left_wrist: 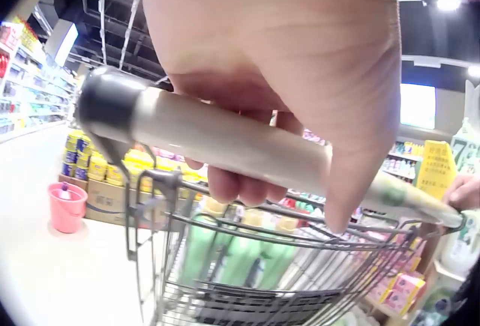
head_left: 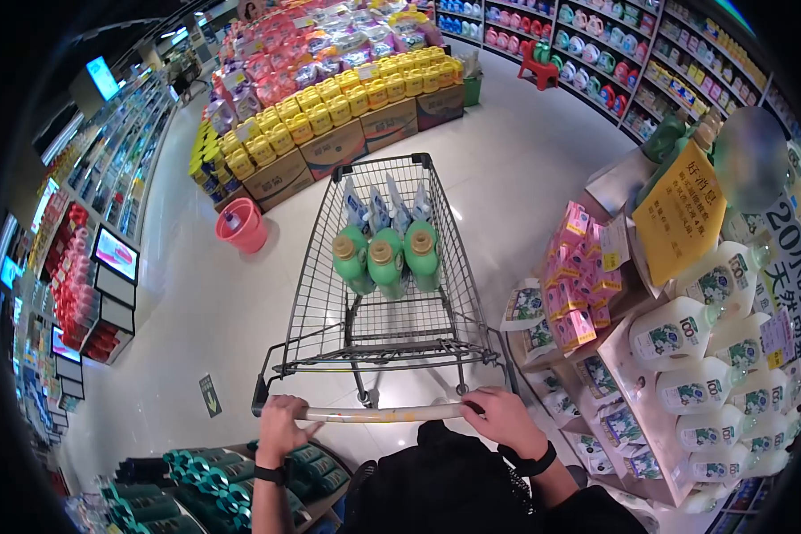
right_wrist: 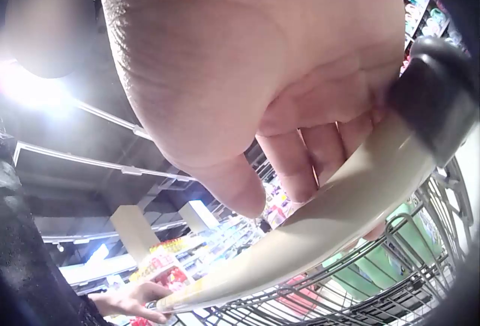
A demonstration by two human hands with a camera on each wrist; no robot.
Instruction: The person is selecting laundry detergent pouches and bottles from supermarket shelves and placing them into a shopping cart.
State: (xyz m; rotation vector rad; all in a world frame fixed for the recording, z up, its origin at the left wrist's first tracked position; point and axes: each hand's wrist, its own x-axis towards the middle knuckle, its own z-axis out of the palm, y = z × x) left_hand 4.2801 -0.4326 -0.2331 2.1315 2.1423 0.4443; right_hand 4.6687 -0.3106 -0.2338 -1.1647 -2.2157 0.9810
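Observation:
A wire shopping cart (head_left: pixel 392 320) stands in front of the person, holding three green bottles (head_left: pixel 385 258) and several blue-and-white packs (head_left: pixel 379 209). The left hand (head_left: pixel 283 427) grips the left end of the pale handle (head_left: pixel 374 414); in the left wrist view, that hand's (left_wrist: pixel 277 64) fingers curl round the bar (left_wrist: pixel 225 142). At the handle's right end is the right hand (head_left: pixel 505 420); the right wrist view shows this hand (right_wrist: pixel 255 64) with its fingers bent over the bar (right_wrist: pixel 322 228) and its thumb on the near side.
Right of the cart, a display holds white bottles (head_left: pixel 685 334) and pink boxes (head_left: pixel 571 285). A pink bucket (head_left: pixel 242 227) stands on the floor at left, by cartons (head_left: pixel 334 151) under yellow bottles. Teal items (head_left: pixel 205 481) lie at lower left. A red stool (head_left: pixel 539 67) stands farther back.

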